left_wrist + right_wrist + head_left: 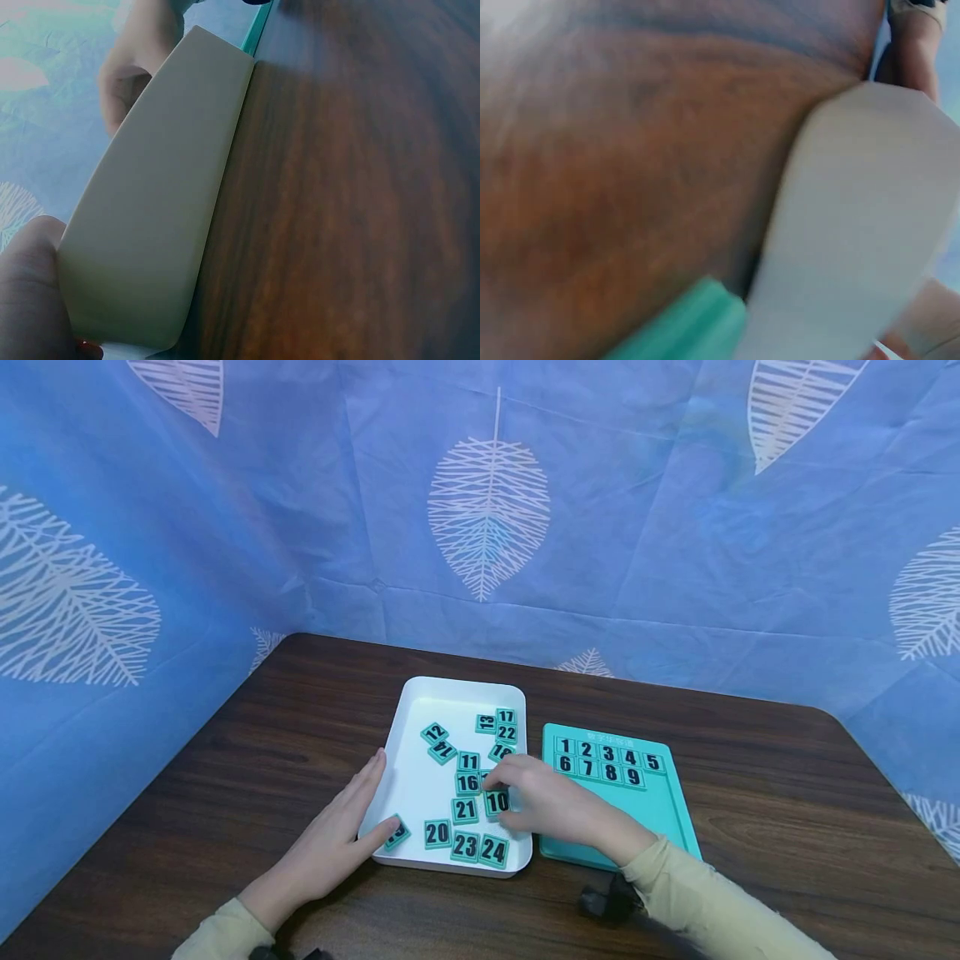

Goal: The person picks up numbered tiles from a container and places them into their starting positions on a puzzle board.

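A white tray (427, 692) holds several loose green number tiles. My right hand (551, 802) reaches over the tray's right rim, its fingers and thumb at opposite edges of the number 10 tile (497, 802). Whether that tile is lifted I cannot tell. Another tile beside it is partly hidden under the fingers. Along the tray's left rim rests my left hand (337, 835), fingers straight and thumb over the edge, partly covering a tile (397, 835) in the near left corner. In the left wrist view the left thumb (30, 277) touches the tray's wall (150, 202).
Right of the tray lies a green board (660, 806), with tiles 1 to 9 in two rows at its top. Both stand on a dark wooden table (780, 777). Behind it hangs a blue cloth (637, 485) with white leaf prints.
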Available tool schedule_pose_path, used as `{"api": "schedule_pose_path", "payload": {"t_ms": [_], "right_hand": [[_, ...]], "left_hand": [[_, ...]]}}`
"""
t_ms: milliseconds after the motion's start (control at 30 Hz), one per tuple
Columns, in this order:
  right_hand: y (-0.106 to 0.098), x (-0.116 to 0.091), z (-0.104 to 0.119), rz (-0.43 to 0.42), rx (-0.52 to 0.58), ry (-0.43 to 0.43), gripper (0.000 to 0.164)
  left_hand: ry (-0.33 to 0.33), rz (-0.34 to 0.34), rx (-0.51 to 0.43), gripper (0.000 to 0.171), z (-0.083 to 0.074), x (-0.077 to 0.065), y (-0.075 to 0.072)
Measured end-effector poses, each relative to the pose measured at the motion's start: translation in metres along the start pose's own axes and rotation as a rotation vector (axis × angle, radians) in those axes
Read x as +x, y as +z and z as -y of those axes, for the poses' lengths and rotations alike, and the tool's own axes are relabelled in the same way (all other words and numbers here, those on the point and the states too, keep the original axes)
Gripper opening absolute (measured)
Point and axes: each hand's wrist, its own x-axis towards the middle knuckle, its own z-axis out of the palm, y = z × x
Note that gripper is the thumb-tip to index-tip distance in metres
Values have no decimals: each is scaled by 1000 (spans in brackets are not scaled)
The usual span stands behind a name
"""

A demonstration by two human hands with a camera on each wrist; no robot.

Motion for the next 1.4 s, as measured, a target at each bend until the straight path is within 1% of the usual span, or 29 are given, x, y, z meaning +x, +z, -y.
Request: {"api": "schedule_pose_path", "payload": {"t_ms": [100,267,367,500,633,833,933,1000,1133,1233,1400], "right_hand": [[-9,-7,-2,-30,19,40,31],[-23,-18,-9,-117,2,33,29],[-29,-23,-13,-135,11,34,27],[-28,-23,-14,-103,43,43,29],[-21,-18,-11,-70,59,16,29],[-10,-6,-6,-39,-2,-71,27],[-4,0,-4,-1,-11,-80,28],[0,5,-3,30,-21,-78,28],[6,11,-1,83,-73,-35,30],[9,14,0,99,-104,-2,32],[10,16,2,105,-110,17,33]], "left_hand": [[-1,2,-5,78,0,0,0],[4,4,-5,78,0,0,0],[5,1,-1,79,0,0,0],[-2,-2,7,79,1,0,0],[-1,1,9,79,2,-1,1],[7,-1,5,78,1,-1,1],[11,0,9,78,0,0,1],[13,0,6,78,0,1,1],[16,-2,0,79,0,1,1],[16,-4,4,79,0,1,0],[16,-4,-2,78,0,1,0]]}}
